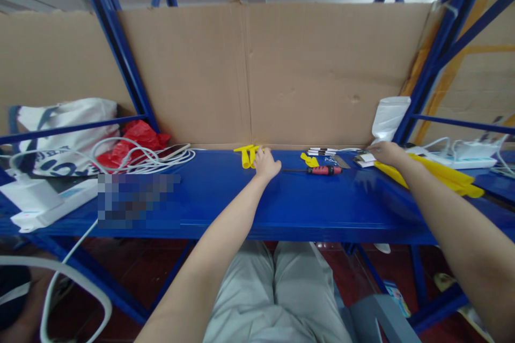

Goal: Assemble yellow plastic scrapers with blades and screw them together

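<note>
My left hand [266, 164] is at the yellow T-shaped pieces [245, 157] near the back of the blue shelf. Its thumb stands apart from the fingers, which reach over the right-hand piece. On the right, my right hand [385, 153] has its fingers together at a small stack of white and dark flat pieces [365, 159]; what lies under the fingertips is hidden. Between the hands lie a red and black screwdriver [324, 170], a small crumpled yellow piece [309, 160] and several white strips with black bands [322, 151].
Long yellow pieces [446, 174] lie beside my right forearm. A white pouch [391, 118] leans at the back right. Power strips [462, 162] and coiled white cable [173, 159] flank the work area. A cardboard wall [193, 75] and blue posts [127, 64] bound the shelf.
</note>
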{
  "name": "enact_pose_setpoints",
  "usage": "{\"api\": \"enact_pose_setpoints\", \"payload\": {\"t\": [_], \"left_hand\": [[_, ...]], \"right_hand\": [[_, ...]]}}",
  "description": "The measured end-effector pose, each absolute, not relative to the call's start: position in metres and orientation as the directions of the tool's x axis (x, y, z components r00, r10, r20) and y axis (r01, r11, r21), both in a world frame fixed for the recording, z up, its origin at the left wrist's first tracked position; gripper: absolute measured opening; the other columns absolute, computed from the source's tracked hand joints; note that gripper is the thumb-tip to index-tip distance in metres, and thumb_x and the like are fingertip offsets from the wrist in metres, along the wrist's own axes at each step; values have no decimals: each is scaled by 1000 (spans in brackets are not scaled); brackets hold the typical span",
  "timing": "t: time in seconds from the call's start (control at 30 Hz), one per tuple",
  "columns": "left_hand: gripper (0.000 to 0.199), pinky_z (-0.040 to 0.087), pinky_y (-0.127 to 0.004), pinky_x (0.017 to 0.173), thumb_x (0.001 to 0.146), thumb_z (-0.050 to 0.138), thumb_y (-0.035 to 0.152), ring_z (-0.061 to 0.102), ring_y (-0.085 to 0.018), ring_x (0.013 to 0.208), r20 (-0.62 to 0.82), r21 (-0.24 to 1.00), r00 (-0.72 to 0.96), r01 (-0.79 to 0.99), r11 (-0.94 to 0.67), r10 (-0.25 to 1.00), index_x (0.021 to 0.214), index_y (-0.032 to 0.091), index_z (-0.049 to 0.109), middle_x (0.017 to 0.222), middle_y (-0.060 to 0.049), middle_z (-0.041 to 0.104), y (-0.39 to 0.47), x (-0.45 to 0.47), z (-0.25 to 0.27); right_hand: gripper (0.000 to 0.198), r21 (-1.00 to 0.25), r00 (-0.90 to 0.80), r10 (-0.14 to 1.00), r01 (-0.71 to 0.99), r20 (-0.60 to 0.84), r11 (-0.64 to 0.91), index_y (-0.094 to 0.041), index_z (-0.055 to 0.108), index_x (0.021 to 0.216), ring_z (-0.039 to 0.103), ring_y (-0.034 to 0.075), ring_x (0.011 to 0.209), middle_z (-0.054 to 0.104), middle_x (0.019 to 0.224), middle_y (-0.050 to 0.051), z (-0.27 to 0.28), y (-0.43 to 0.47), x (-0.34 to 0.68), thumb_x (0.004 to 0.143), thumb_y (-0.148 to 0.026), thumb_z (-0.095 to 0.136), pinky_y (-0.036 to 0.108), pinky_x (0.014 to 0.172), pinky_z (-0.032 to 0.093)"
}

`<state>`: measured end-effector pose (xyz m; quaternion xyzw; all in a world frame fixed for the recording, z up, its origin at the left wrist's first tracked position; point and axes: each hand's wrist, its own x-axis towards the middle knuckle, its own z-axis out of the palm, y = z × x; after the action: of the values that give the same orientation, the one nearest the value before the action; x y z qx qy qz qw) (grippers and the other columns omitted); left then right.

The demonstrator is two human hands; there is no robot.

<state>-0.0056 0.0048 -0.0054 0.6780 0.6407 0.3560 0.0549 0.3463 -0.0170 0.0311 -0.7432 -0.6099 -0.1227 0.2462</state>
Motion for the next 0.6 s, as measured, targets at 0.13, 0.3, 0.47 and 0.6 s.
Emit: {"api": "enact_pose_setpoints", "payload": {"t": [0.13,0.3,0.47,0.6], "left_hand": [[60,21,-51,107,69,59,26,27,-32,132,346,517,-164,855,-42,924,125,18,38,143,-18,30,5,-10,-6],[69,16,-55,107,69,58,27,22,-33,135,243,449,-155,893,31,958,132,13,33,144,-22,28,9,-13,-7],[66,11,-57,107,71,55,29,16,-32,137,184,365,-84,931,11,979,133,14,36,144,-20,28,10,-14,-8],[57,9,-61,106,72,53,25,17,-33,136,206,346,-41,938,-34,978,127,19,46,141,-17,36,12,-17,-9]], "right_hand": [[30,-502,340,793,864,506,-50,-11,68,99,63,18,76,69,89,13,41,-9,313,78,-18,48,27,69,47],[31,-724,436,691,665,577,185,-9,67,98,65,16,66,69,86,12,44,4,270,74,-20,49,27,62,50],[31,-691,385,700,691,601,213,-8,67,97,65,16,65,69,86,12,28,5,248,75,-18,46,28,64,51],[25,-524,179,767,820,617,230,-13,69,91,64,16,64,70,81,9,14,0,243,76,-18,49,29,69,51]]}}
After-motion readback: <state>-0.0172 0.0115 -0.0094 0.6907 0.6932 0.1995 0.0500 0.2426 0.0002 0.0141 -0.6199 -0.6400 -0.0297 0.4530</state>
